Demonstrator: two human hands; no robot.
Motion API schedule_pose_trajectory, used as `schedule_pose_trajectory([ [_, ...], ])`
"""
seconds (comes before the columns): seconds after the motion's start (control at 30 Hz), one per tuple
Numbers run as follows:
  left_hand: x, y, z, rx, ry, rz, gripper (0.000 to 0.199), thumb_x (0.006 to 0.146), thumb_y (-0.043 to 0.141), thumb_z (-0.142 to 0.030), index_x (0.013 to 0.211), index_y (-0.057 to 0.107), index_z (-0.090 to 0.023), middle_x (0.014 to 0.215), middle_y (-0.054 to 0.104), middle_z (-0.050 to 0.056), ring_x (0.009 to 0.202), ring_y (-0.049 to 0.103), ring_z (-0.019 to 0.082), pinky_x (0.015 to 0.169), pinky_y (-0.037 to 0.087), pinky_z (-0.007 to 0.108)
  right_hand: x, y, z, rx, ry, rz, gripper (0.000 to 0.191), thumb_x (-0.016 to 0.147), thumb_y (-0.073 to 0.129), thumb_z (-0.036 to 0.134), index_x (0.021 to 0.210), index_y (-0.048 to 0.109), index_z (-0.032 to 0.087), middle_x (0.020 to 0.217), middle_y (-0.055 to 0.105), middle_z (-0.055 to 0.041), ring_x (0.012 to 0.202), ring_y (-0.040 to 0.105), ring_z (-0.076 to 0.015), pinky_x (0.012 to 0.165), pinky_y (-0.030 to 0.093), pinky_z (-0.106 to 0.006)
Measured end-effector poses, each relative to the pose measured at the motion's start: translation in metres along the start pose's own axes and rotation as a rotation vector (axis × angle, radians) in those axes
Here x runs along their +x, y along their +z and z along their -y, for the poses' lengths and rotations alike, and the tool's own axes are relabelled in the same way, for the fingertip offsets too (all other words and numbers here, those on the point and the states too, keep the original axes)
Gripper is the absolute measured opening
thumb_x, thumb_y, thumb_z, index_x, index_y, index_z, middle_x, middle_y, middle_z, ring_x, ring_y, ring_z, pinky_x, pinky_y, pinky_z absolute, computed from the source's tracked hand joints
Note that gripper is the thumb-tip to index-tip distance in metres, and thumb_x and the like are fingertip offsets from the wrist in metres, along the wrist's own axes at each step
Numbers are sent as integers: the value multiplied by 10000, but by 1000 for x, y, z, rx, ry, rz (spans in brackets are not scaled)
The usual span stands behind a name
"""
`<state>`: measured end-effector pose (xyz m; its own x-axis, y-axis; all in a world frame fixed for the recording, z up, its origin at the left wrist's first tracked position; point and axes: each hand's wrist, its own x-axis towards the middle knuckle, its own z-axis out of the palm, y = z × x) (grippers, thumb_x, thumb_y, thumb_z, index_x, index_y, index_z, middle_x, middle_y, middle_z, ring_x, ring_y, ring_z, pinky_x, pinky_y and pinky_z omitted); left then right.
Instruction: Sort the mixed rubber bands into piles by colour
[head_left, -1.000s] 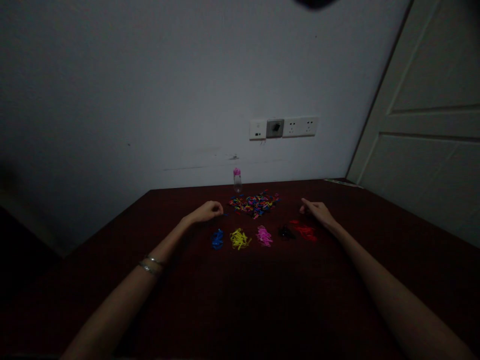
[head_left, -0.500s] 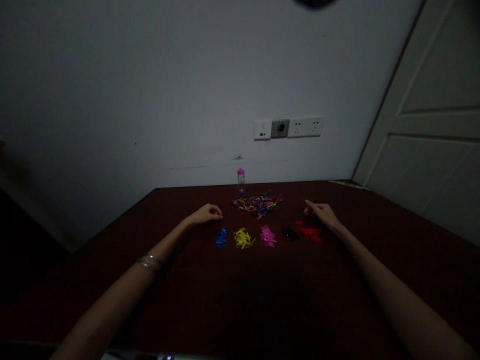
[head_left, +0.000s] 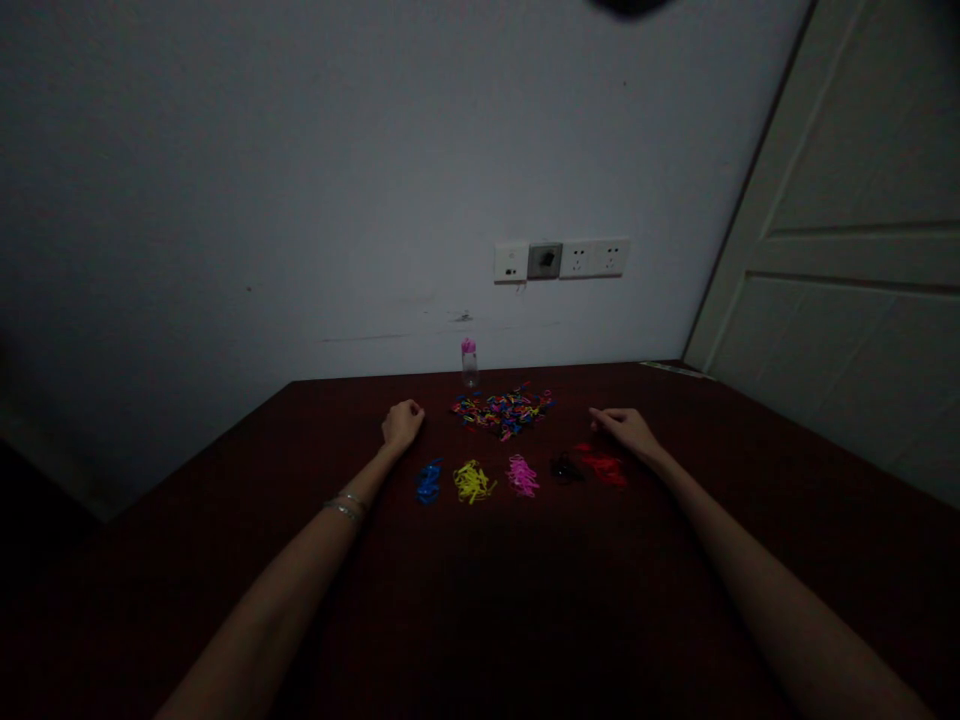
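Observation:
My left hand [head_left: 403, 423] rests on the table with its fingers curled in; whether anything is inside is hidden. Just below it lies a blue pile of rubber bands [head_left: 428, 481]. My right hand [head_left: 628, 431] lies beside the red rubber bands [head_left: 604, 466], its index finger stretched out to the left and nothing visible in it. Between the hands are yellow rubber bands [head_left: 473, 482], pink rubber bands [head_left: 522, 476] and a dark pile of bands [head_left: 565, 468]. Behind these spreads a heap of mixed-colour rubber bands [head_left: 504, 411].
A small clear bottle with a pink top [head_left: 469, 364] stands behind the mixed heap, near the wall. The dark red table [head_left: 480, 590] meets the wall, which carries a row of sockets [head_left: 562, 259]. A pale panelled door [head_left: 847, 240] stands at the right. Lighting is dim.
My left hand has drawn back from the piles and turned, with its fingers more curled in. The right hand stays beside the red bands. The whole view has shifted slightly.

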<state>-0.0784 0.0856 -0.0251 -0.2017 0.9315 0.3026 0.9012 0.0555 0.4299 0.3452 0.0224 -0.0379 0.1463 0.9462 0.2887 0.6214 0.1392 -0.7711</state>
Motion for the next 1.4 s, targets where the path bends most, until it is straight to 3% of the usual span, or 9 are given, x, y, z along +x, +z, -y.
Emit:
schedule_pose_trajectory([
  [0.17, -2, 0, 0, 62, 38, 42, 234, 778, 477, -368, 855, 636, -215, 935, 663, 81, 873, 602, 220, 697, 435, 276, -1, 3, 7, -15, -89, 37, 461, 712, 506, 576, 579, 648, 159, 580, 636, -29, 571, 553, -158, 555, 385, -247],
  [0.37, -8, 1, -7, 179, 91, 65, 229, 810, 429, -324, 910, 600, -209, 973, 639, 97, 905, 597, 225, 740, 442, 305, -3, 25, 42, -50, -281, 189, 327, 771, 491, 424, 850, 687, 174, 850, 695, -47, 790, 611, -205, 732, 451, -292],
  [0.5, -11, 1, -10, 219, 113, 75, 226, 825, 412, -311, 931, 574, -195, 980, 621, 106, 912, 592, 226, 756, 439, 315, -5, 47, 67, -181, -441, 303, 272, 814, 469, 310, 955, 676, 205, 984, 682, -51, 905, 608, -207, 820, 438, -307],
  [0.73, -12, 2, -9, 244, 141, 71, 224, 837, 392, -297, 950, 548, -184, 989, 603, 107, 908, 588, 231, 752, 443, 329, -1, 77, 93, -481, -546, 419, 274, 836, 476, 255, 1057, 638, 253, 1083, 646, -44, 987, 581, -209, 824, 430, -283],
  [0.9, -13, 1, -10, 245, 163, 81, 238, 849, 377, -304, 971, 540, -181, 1011, 595, 118, 921, 586, 235, 763, 442, 340, 1, 83, 101, -573, -566, 439, 250, 846, 454, 253, 988, 659, 242, 1036, 641, -59, 956, 582, -214, 768, 432, -273],
  [1.4, -14, 2, -11, 300, 165, 77, 243, 864, 355, -293, 992, 529, -184, 1024, 589, 102, 924, 582, 222, 758, 449, 333, 8, 88, 98, -569, -556, 410, 132, 845, 477, 228, 849, 604, 195, 940, 630, -55, 857, 571, -160, 691, 383, -213],
])
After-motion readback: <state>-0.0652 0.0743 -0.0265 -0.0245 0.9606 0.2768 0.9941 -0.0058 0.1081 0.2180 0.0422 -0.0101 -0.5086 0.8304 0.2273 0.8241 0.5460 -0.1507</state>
